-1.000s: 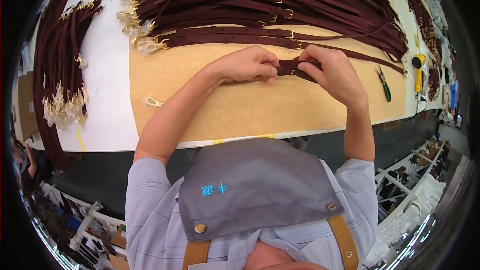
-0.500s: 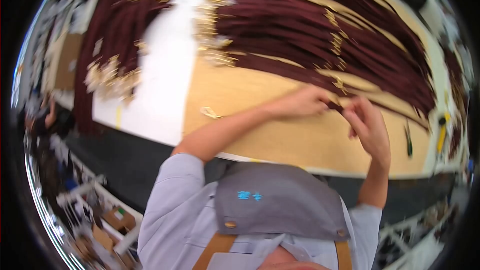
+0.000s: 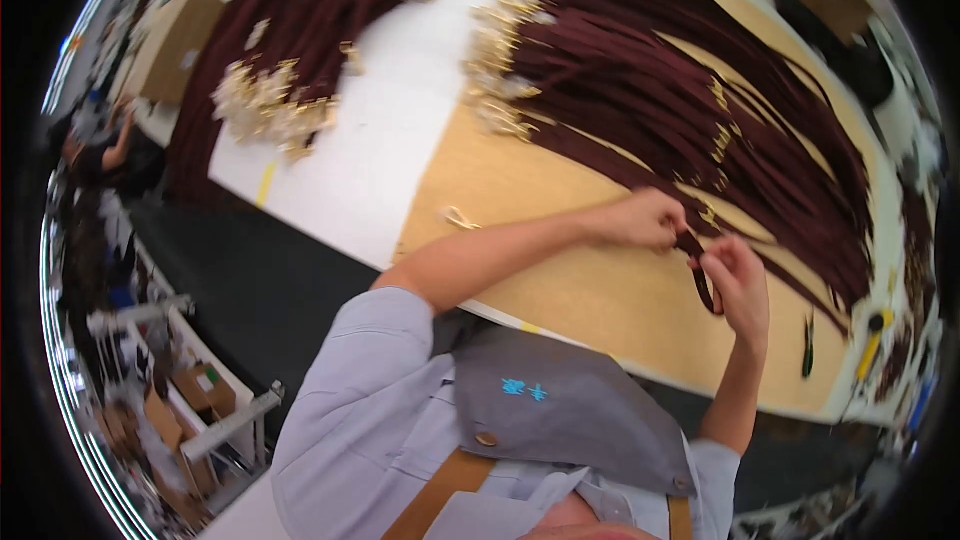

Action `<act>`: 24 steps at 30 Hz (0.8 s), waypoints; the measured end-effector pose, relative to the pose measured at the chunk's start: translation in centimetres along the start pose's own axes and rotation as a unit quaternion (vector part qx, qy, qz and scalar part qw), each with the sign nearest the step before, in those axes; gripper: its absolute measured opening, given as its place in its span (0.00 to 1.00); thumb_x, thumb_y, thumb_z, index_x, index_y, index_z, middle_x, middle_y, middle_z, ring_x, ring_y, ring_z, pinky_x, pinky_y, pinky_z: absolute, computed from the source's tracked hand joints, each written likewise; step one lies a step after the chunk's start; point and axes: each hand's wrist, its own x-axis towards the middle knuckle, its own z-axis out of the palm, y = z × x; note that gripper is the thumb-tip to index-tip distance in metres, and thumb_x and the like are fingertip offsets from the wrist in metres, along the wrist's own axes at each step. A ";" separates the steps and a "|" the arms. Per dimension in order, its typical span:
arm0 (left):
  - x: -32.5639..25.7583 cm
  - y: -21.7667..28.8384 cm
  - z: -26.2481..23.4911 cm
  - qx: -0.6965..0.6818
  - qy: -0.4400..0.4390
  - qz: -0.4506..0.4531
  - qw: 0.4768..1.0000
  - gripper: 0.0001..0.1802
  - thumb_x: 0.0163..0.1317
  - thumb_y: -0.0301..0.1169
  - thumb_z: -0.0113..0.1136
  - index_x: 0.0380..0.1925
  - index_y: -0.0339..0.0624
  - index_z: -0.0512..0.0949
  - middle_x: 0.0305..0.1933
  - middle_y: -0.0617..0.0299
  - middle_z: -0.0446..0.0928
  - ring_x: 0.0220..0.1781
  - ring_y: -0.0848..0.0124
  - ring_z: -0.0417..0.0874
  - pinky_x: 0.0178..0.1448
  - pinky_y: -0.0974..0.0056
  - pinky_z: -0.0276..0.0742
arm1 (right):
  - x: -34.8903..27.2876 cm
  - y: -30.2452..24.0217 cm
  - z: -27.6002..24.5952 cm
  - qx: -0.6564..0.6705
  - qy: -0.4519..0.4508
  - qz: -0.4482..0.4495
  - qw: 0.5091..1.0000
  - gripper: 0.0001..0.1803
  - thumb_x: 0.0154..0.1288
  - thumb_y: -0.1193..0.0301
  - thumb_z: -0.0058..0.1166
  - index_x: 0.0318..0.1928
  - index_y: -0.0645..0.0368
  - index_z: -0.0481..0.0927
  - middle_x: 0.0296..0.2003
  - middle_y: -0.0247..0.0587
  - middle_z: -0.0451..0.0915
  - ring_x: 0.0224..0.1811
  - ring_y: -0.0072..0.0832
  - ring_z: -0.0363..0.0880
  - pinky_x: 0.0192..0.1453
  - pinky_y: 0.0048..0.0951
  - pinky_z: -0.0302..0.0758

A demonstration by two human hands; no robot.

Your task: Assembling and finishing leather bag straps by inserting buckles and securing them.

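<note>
My left hand [image 3: 648, 219] is closed in a pinch on a dark maroon strap [image 3: 703, 283]. Just to its right, my right hand [image 3: 736, 282] pinches the same strap, which bends into a narrow loop hanging between the two hands. Beyond them lies a broad row of maroon straps [image 3: 620, 80], laid side by side with gold-coloured metal buckles [image 3: 720, 145] partway along. Pale wrapped gold hardware [image 3: 500, 60] gathers at the row's left ends. A loose gold-and-white piece [image 3: 460, 219] rests on the tan board near my left forearm.
On the tan board [image 3: 570, 290] to the right lie dark-handled snips [image 3: 808, 345] and a yellow tool [image 3: 873, 345]. A second bundle of maroon straps [image 3: 330, 20] covers the white tabletop [image 3: 390, 90] at left. Another person [image 3: 105, 150] is at the far left, beside a cardboard box [image 3: 180, 45].
The head view has tilted and shifted. The strap, earlier a short dark stretch between my hands, now curves into a visible hanging loop. Both hands keep hold of it.
</note>
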 end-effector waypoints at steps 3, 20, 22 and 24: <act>-0.1 0.0 -1.0 -0.107 -0.012 -0.043 0.993 0.06 0.59 0.20 0.57 0.37 0.29 0.76 0.47 0.53 0.79 0.40 0.72 0.82 0.46 0.67 0.80 | 0.4 -1.2 -0.8 -0.181 0.091 -0.106 0.974 0.06 0.63 0.74 0.55 0.36 0.65 0.77 0.23 0.39 0.79 0.24 0.22 0.74 0.29 0.26 0.69; 0.4 0.1 -0.5 -0.062 -0.058 -0.083 0.993 0.08 0.62 0.20 0.56 0.41 0.32 0.77 0.38 0.61 0.80 0.40 0.76 0.82 0.46 0.74 0.77 | 0.8 -0.9 -0.5 -0.281 0.033 -0.054 0.958 0.07 0.60 0.74 0.60 0.35 0.66 0.80 0.24 0.39 0.79 0.26 0.22 0.75 0.31 0.26 0.71; 0.5 0.0 -0.6 -0.057 -0.057 -0.086 0.993 0.08 0.62 0.20 0.56 0.41 0.31 0.77 0.38 0.60 0.80 0.41 0.76 0.83 0.46 0.73 0.78 | 1.2 -0.3 -0.5 -0.221 0.037 -0.040 0.974 0.08 0.62 0.73 0.59 0.34 0.67 0.79 0.23 0.37 0.78 0.25 0.20 0.74 0.29 0.25 0.70; 0.5 -0.2 -0.4 -0.098 -0.042 -0.087 0.990 0.08 0.63 0.20 0.56 0.42 0.31 0.77 0.39 0.60 0.80 0.43 0.74 0.83 0.48 0.72 0.78 | 0.9 0.2 -0.3 -0.203 0.057 -0.032 0.977 0.08 0.63 0.72 0.58 0.34 0.66 0.79 0.22 0.41 0.78 0.23 0.26 0.74 0.29 0.28 0.70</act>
